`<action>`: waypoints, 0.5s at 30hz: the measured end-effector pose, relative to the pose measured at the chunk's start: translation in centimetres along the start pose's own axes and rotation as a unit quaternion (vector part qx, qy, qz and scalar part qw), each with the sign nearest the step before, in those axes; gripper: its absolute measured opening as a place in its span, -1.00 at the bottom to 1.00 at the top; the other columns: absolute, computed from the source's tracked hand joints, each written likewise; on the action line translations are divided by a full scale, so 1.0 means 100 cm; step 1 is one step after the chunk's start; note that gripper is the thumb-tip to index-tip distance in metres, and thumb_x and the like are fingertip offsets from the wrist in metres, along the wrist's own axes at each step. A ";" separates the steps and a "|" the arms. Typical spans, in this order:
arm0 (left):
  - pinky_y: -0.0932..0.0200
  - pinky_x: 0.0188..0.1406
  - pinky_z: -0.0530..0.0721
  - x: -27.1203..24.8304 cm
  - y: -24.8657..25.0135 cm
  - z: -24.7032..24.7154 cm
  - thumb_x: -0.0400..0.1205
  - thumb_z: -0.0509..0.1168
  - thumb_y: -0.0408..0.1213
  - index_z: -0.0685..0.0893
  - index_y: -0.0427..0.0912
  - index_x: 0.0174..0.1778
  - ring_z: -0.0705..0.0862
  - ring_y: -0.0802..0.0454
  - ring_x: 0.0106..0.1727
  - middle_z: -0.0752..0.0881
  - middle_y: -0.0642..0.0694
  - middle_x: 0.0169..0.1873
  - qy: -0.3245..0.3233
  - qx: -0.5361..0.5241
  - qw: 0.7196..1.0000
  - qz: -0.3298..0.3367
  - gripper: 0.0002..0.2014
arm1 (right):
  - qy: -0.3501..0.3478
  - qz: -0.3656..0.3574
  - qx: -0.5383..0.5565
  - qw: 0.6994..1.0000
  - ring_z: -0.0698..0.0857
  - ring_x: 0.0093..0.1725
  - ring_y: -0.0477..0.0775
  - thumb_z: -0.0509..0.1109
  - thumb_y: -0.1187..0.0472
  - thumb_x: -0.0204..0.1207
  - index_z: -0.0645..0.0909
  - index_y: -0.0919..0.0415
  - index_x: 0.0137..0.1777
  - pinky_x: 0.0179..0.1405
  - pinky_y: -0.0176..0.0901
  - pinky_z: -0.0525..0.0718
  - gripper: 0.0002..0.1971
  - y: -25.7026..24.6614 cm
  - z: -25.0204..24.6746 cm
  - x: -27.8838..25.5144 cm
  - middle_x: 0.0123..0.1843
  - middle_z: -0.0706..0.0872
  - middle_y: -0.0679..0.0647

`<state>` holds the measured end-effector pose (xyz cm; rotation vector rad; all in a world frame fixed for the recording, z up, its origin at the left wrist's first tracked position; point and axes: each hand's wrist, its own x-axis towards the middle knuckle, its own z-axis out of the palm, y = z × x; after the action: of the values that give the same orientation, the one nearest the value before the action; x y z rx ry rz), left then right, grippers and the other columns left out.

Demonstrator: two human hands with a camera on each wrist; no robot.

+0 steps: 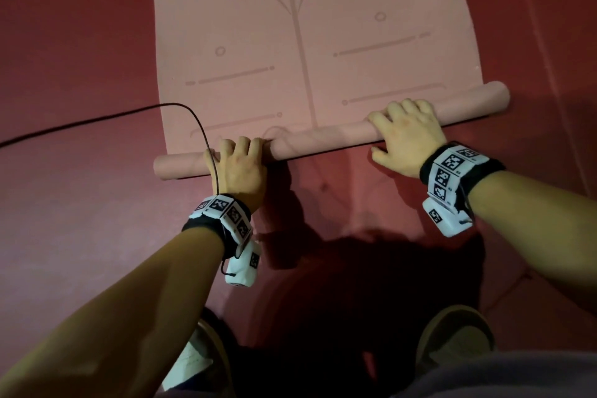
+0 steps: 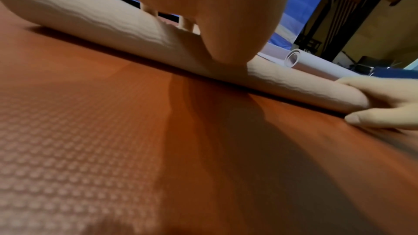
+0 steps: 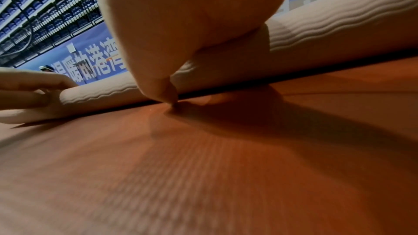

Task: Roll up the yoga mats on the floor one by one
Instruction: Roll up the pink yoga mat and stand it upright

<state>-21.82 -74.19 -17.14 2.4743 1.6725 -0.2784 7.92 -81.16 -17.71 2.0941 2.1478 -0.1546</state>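
Note:
A pink yoga mat (image 1: 290,58) with line markings lies flat on the red floor and stretches away from me. Its near end is wound into a thin roll (image 1: 323,139) that slants up to the right. My left hand (image 1: 237,165) grips the roll near its left end, fingers curled over the top. My right hand (image 1: 403,136) grips it right of the middle, thumb down on the floor. In the left wrist view the roll (image 2: 90,24) runs under my left thumb (image 2: 214,15). The right wrist view shows the roll (image 3: 328,29) behind my right thumb (image 3: 192,24).
A black cable (image 1: 97,121) crosses the red floor (image 1: 80,42) from the left and loops over my left wrist. My shoes (image 1: 455,336) stand close behind the roll. A pale rolled mat (image 2: 316,63) lies farther off. A blue banner (image 3: 90,56) lines the far wall.

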 end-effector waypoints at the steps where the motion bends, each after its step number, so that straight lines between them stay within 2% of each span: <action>1: -0.41 0.33 0.37 0.002 0.000 -0.001 0.59 0.24 -0.26 0.56 -0.13 0.35 0.49 -0.29 0.23 0.63 -0.14 0.17 -0.004 -0.001 1.000 0.002 -0.62 | -0.013 0.001 -0.004 1.000 0.60 0.05 0.29 0.42 -0.15 0.33 0.58 0.11 0.27 0.13 0.14 0.45 -0.45 0.001 -0.002 0.003 0.02 0.65 0.19; 6: -0.25 0.26 0.35 0.016 -0.008 -0.007 0.63 0.24 -0.22 0.56 -0.12 0.40 0.52 -0.24 0.27 0.66 -0.13 0.21 -0.038 -0.026 0.999 0.015 -0.61 | -0.073 0.007 -0.006 0.997 0.63 0.09 0.27 0.41 -0.15 0.34 0.57 0.06 0.27 0.15 0.12 0.46 -0.48 0.003 -0.013 0.014 0.05 0.69 0.16; 9: -0.22 0.26 0.38 0.023 -0.011 -0.014 0.67 0.18 -0.16 0.54 -0.09 0.38 0.51 -0.18 0.29 0.66 -0.10 0.24 -0.086 -0.037 0.995 0.026 -0.65 | -0.110 0.012 0.011 0.994 0.67 0.12 0.23 0.39 -0.13 0.38 0.57 0.01 0.30 0.15 0.06 0.48 -0.50 0.007 -0.019 0.017 0.05 0.73 0.08; 12: -0.19 0.24 0.37 0.026 -0.009 -0.020 0.68 0.14 -0.18 0.54 -0.07 0.34 0.53 -0.19 0.28 0.68 -0.13 0.24 -0.139 -0.067 0.988 0.024 -0.69 | -0.139 0.010 0.046 0.989 0.70 0.03 0.21 0.41 -0.14 0.38 0.57 -0.02 0.26 -0.01 -0.01 0.50 -0.54 0.013 -0.025 0.017 0.02 0.75 0.04; 15: -0.18 0.23 0.43 0.032 -0.009 -0.023 0.66 0.19 -0.20 0.52 -0.10 0.29 0.60 -0.24 0.19 0.71 -0.20 0.13 -0.162 -0.103 0.981 0.004 -0.72 | -0.159 0.012 0.088 0.983 0.63 -0.12 0.17 0.42 -0.26 0.40 0.47 -0.03 0.25 -0.13 -0.04 0.50 -0.49 0.018 -0.027 0.019 0.01 0.75 0.02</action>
<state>-21.36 -70.51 -15.69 2.1483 1.4765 -0.4556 9.65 -78.73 -15.30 2.0167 1.9777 -0.6512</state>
